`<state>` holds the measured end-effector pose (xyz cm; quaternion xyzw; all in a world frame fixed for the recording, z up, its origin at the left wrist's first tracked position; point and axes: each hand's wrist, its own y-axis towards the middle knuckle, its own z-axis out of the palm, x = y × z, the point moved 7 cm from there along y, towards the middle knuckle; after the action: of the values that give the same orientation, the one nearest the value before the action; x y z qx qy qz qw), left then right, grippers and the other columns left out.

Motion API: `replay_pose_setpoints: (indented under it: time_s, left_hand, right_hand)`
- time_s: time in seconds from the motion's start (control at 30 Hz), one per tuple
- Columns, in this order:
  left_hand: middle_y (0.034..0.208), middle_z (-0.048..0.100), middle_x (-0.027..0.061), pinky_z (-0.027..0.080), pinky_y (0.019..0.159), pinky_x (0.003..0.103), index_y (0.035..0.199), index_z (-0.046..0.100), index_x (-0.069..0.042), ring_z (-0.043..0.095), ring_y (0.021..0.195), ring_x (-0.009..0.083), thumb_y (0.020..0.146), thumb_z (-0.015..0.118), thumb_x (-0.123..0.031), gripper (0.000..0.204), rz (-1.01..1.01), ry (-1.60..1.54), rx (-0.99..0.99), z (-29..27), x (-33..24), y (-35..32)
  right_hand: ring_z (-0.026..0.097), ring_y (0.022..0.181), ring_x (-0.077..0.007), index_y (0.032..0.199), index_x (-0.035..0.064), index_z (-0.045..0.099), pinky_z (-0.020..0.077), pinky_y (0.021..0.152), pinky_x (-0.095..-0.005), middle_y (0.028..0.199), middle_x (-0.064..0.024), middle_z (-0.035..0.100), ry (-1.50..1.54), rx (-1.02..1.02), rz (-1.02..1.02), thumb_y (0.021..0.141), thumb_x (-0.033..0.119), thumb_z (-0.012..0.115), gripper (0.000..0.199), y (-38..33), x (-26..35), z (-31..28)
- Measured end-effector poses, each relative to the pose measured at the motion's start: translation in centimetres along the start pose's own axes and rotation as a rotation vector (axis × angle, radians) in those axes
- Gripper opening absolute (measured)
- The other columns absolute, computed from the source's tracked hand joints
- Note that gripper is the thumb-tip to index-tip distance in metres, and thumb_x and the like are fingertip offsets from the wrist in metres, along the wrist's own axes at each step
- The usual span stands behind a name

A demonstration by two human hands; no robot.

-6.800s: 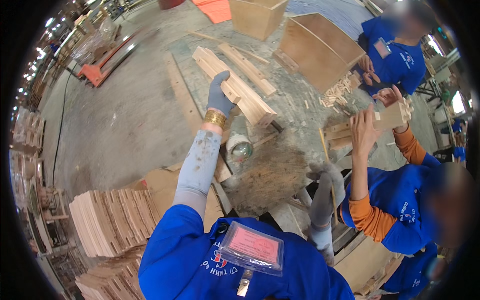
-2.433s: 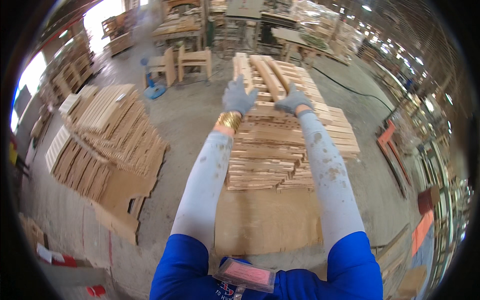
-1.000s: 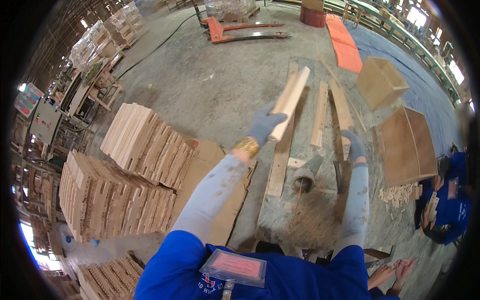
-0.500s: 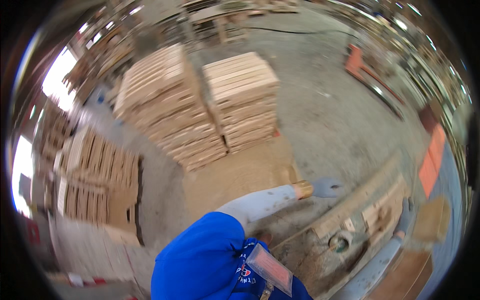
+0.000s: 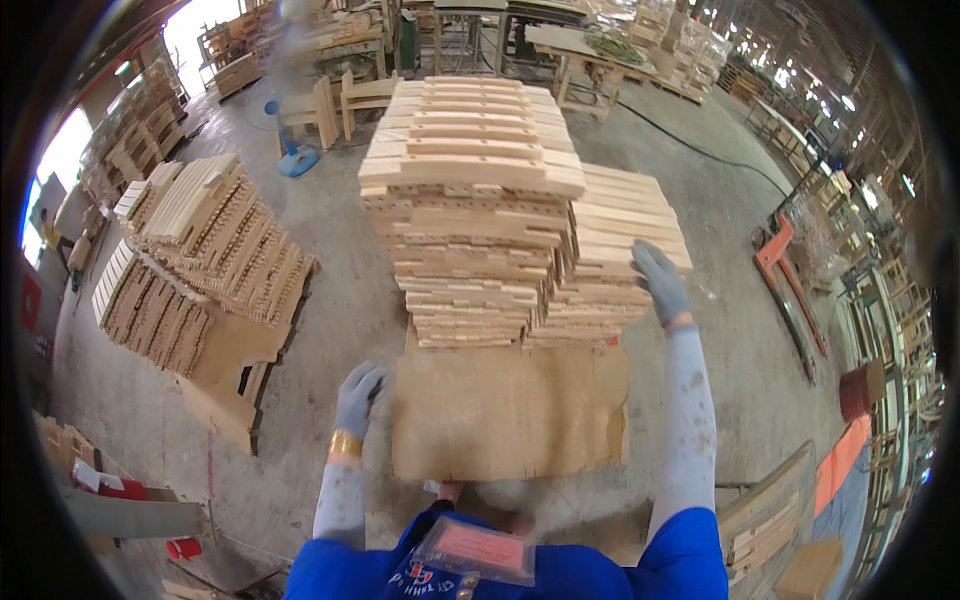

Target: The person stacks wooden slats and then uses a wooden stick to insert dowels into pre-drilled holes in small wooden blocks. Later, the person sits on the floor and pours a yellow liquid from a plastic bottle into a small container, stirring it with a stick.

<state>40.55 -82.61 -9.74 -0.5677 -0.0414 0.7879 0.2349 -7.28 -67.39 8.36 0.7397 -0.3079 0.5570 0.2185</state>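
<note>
The tall stack of pale, notched wooden slats (image 5: 470, 200) fills the middle of the view, standing on a sheet of brown cardboard (image 5: 510, 415) spread over the grey concrete floor (image 5: 340, 310). A lower stack of plain pale wooden boards (image 5: 615, 265) stands tight against its right side. Left of both, well apart, lie slumped heaps of similar slats on torn cardboard (image 5: 200, 270).

The right hand (image 5: 658, 280), in a grey glove, lies flat and open-fingered on the near right corner of the lower stack, holding nothing. The left hand (image 5: 358, 395), also in a grey glove with a gold bangle (image 5: 346, 443) at the wrist, hangs loosely curled and empty just beside the cardboard's left edge.

The tall stack's courses look uneven, some slats jutting beyond others; I judge a sideways push from the right hand could shift the lower stack against it and spill the top layers. The overhanging cardboard edge could also catch a foot.
</note>
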Motion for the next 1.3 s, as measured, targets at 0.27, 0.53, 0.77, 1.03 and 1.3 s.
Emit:
replay_pose_setpoints:
  time_s: [0.27, 0.53, 0.77, 1.03, 1.3]
  left_hand:
    - [0.095, 0.062, 0.0067, 0.049, 0.074, 0.024, 0.109, 0.056, 0.003, 0.060, 0.085, 0.0134, 0.084, 0.059, -0.011, 0.028, -0.127, 0.014, 0.032, -5.1, 4.4, -0.2]
    - [0.113, 0.056, 0.0170, 0.044, 0.094, 0.033, 0.117, 0.050, 0.005, 0.051, 0.111, 0.0244, 0.088, 0.052, -0.004, 0.031, 0.434, 0.372, 0.524, 12.1, -6.6, 5.1]
    - [0.120, 0.049, 0.0188, 0.043, 0.092, 0.041, 0.138, 0.029, -0.007, 0.049, 0.109, 0.0294, 0.085, 0.057, -0.006, 0.060, 0.063, -0.474, 0.576, 22.7, -10.7, 16.1]
    - [0.105, 0.056, 0.0106, 0.047, 0.082, 0.036, 0.132, 0.041, -0.009, 0.054, 0.098, 0.0249, 0.082, 0.065, -0.025, 0.058, 0.401, 0.094, 0.302, 25.0, -8.4, 16.0]
    - [0.126, 0.047, 0.0141, 0.042, 0.096, 0.041, 0.132, 0.037, -0.004, 0.049, 0.113, 0.0283, 0.084, 0.060, -0.034, 0.061, -0.066, -0.861, 0.371, 22.9, -9.6, 14.6]
  right_hand:
    - [0.051, 0.088, -0.0164, 0.118, 0.0013, 0.052, 0.0411, 0.074, -0.0257, 0.098, -0.0061, 0.058, -0.129, -0.078, -0.358, 0.085, 0.037, 0.054, 0.049, 19.5, 7.8, 8.0]
    - [0.055, 0.100, -0.0203, 0.123, -0.0113, 0.044, 0.0441, 0.084, -0.0276, 0.113, -0.0168, 0.058, -0.053, 0.203, -0.177, 0.076, 0.017, 0.063, 0.058, 21.5, 4.9, 11.2]
    - [0.057, 0.103, -0.0246, 0.118, -0.0084, 0.051, 0.0423, 0.089, -0.0294, 0.111, -0.0200, 0.059, -0.466, 0.163, -0.288, 0.077, 0.036, 0.064, 0.062, 19.6, 9.6, 15.2]
    - [0.061, 0.094, -0.0276, 0.113, 0.0016, 0.059, 0.0466, 0.082, -0.0331, 0.102, -0.0191, 0.064, -0.843, 0.187, -0.289, 0.078, 0.049, 0.059, 0.059, 16.3, 10.5, 15.7]
    - [0.063, 0.082, -0.0266, 0.095, -0.0056, 0.059, 0.0480, 0.070, -0.0307, 0.085, -0.0215, 0.063, -0.856, 0.337, -0.116, 0.067, 0.059, 0.065, 0.071, 8.9, 10.2, 17.7]
